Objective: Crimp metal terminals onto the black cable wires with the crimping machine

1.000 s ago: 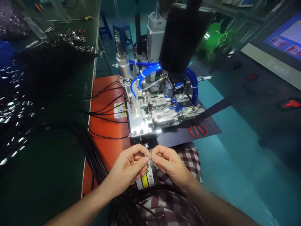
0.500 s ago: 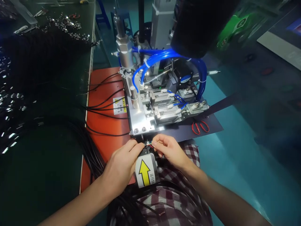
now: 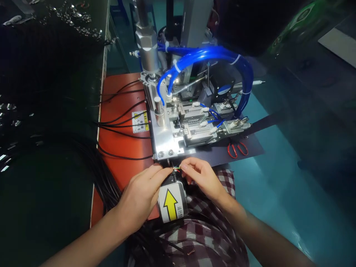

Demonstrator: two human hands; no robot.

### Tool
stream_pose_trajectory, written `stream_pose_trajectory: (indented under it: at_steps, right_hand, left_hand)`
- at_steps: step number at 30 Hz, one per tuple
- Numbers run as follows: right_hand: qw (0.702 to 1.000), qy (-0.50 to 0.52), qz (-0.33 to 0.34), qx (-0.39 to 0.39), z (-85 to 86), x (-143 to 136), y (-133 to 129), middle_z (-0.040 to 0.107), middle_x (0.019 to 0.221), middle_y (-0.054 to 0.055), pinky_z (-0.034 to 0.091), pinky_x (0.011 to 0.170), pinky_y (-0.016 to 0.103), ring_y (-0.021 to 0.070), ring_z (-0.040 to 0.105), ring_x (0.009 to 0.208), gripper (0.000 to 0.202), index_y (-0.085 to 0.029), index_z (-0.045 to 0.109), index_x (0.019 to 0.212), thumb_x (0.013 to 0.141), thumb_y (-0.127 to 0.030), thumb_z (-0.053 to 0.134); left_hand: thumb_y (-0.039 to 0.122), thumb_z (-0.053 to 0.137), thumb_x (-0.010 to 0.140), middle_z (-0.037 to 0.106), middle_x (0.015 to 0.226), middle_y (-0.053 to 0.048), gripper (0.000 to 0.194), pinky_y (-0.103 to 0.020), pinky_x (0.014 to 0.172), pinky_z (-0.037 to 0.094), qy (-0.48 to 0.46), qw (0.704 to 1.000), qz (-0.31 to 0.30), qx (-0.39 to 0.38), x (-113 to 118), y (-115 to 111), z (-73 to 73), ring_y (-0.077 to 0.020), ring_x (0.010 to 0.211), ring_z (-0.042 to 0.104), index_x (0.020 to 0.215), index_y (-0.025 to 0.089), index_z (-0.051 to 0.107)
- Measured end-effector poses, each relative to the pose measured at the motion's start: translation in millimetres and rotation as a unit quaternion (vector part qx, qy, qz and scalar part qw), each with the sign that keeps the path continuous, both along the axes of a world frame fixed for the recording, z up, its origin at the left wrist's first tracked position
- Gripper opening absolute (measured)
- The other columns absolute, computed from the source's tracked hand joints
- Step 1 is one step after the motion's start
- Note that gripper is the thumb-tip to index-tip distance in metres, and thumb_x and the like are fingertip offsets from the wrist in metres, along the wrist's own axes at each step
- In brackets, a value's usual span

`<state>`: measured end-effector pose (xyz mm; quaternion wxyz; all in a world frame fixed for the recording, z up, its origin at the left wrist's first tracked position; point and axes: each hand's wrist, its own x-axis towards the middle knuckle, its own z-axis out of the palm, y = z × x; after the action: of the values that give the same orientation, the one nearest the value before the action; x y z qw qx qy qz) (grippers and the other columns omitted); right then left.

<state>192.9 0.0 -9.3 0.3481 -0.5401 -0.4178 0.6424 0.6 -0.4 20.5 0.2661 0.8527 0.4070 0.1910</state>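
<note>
Thin coloured wires (image 3: 177, 168), with green and red among them, span the small gap between my two hands. My left hand (image 3: 144, 189) is closed, thumb and forefinger pinched at the wires' left end. At their right end the fingertips of my right hand (image 3: 198, 176) pinch the wires. Both hands are just in front of the metal machine's front plate (image 3: 164, 142). Below the fingertips is a black part bearing a white label with a yellow arrow (image 3: 170, 204). The cable inside my left hand is hidden.
Black cables (image 3: 102, 174) hang over the orange board (image 3: 119, 148) at the left. Red-handled scissors (image 3: 237, 149) lie right of the machine. Blue hoses (image 3: 211, 55) arch above it. A dark table (image 3: 41, 207) with shiny small parts fills the left side.
The view has shifted slightly. Both hands stay in nearly the same place, and the green wire now shows more clearly between the fingertips.
</note>
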Motion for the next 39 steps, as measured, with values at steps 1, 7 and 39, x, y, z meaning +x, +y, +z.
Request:
stream_pose_trajectory:
  at_steps: [1,7,39]
  right_hand:
    - [1.000,-0.003,0.002,0.001,0.3,-1.3,-0.1,0.052,0.062,-0.002,0.036,0.049,0.025,0.0103,0.044,0.051,0.025,-0.017,0.057,0.072,0.078,-0.041,0.060]
    - [1.000,-0.006,0.005,0.018,2.4,-4.4,0.9,0.046,0.057,-0.004,0.033,0.047,0.024,0.0099,0.041,0.050,0.022,-0.017,0.054,0.071,0.079,-0.037,0.058]
    - [0.999,-0.023,0.031,0.000,-0.3,-2.9,3.0,0.047,0.059,-0.004,0.033,0.048,0.024,0.0098,0.041,0.051,0.020,-0.018,0.053,0.073,0.081,-0.036,0.056]
  left_hand:
    - [0.008,0.043,0.089,0.061,0.087,-0.007,0.028,-0.027,0.068,0.050,-0.001,1.000,0.001,0.000,0.0,0.1,0.3,-0.0165,0.077,0.058,0.112,0.011,0.059]
    - [0.011,0.041,0.091,0.061,0.092,-0.008,0.030,-0.025,0.069,0.050,0.004,1.000,-0.012,0.001,-2.5,0.2,1.1,-0.0161,0.079,0.059,0.115,0.013,0.058]
    - [0.005,0.039,0.085,0.061,0.090,-0.008,0.042,-0.031,0.057,0.053,0.102,0.992,-0.019,0.071,-1.0,-0.4,-1.7,-0.0197,0.070,0.061,0.120,0.017,0.057]
